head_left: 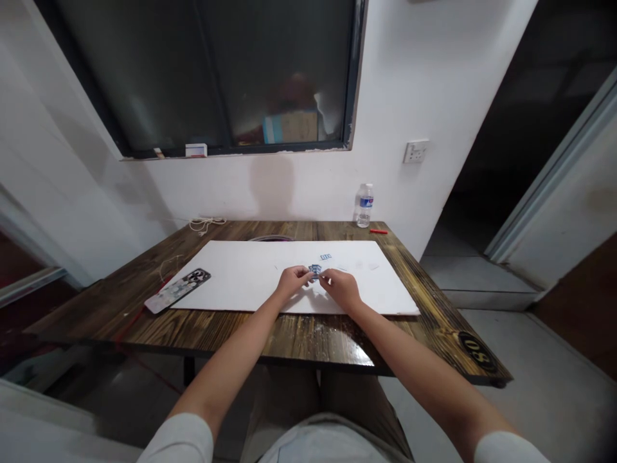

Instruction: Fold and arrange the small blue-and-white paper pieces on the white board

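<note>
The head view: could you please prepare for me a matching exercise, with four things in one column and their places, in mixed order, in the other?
Things:
1. phone
2. clear bottle
3. red stick
4. blue piece

Places:
A. held between the left hand and the right hand
B. lying flat on the table, just right of an upright thing
C. lying across the left edge of the white board
D. standing upright near the wall

Pairs: 1-C, 2-D, 3-B, 4-A
</note>
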Action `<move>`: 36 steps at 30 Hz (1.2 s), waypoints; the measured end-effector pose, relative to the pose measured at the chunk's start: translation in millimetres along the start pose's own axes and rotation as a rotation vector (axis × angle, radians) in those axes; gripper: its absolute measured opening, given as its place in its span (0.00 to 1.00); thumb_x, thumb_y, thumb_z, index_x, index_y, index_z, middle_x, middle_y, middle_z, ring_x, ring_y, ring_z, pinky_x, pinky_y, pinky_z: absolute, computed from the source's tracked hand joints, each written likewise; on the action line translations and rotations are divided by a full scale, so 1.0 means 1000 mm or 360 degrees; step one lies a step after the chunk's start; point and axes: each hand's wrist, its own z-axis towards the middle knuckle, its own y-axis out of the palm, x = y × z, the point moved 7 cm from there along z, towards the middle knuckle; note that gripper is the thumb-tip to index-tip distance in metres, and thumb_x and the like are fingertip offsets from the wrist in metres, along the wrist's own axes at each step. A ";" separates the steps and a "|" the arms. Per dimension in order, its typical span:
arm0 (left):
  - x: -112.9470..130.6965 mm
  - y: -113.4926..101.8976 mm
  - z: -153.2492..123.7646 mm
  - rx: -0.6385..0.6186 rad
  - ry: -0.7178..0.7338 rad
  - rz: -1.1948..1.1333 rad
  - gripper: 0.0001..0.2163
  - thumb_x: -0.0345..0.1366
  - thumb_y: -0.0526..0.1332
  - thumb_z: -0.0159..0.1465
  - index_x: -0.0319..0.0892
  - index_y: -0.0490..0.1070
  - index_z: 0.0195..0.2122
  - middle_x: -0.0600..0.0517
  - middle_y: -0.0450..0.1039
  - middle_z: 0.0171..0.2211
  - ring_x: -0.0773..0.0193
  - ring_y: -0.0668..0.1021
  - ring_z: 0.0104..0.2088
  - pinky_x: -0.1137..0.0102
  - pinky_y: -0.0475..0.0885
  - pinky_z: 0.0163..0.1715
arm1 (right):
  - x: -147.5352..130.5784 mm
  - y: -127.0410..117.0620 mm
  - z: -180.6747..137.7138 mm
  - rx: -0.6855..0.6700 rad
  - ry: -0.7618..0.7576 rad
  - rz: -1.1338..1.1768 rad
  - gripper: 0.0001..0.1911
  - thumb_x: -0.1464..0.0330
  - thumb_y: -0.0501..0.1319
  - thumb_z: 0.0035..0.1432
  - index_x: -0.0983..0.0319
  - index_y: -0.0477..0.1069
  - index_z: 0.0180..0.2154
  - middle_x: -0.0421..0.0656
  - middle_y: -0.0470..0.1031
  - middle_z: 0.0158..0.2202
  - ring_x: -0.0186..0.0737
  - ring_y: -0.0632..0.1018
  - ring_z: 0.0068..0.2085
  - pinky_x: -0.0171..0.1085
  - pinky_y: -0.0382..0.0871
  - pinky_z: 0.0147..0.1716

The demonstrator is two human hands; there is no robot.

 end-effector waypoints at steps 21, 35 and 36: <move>0.004 0.007 -0.001 -0.0158 0.0028 -0.0064 0.18 0.52 0.66 0.54 0.38 0.76 0.29 0.50 0.75 0.24 0.66 0.74 0.24 0.72 0.68 0.28 | 0.028 0.010 0.003 -0.0008 0.0380 0.0761 0.14 0.58 0.62 0.57 0.60 0.76 0.39 0.44 0.79 0.33 0.39 0.78 0.29 0.36 0.71 0.29; -0.002 -0.022 0.004 0.0288 0.0144 0.0334 0.12 0.43 0.64 0.57 0.42 0.80 0.37 0.46 0.80 0.38 0.57 0.78 0.39 0.66 0.72 0.41 | 0.054 0.014 0.004 0.0042 0.0841 0.0959 0.20 0.49 0.63 0.49 0.60 0.73 0.27 0.42 0.75 0.23 0.40 0.76 0.27 0.35 0.69 0.23; -0.003 -0.023 0.005 0.0257 0.0161 0.0394 0.12 0.42 0.65 0.57 0.43 0.80 0.38 0.46 0.80 0.40 0.57 0.78 0.40 0.66 0.72 0.42 | 0.056 0.014 0.003 0.0047 0.0859 0.0963 0.20 0.49 0.63 0.49 0.60 0.73 0.27 0.41 0.75 0.22 0.40 0.76 0.26 0.35 0.69 0.23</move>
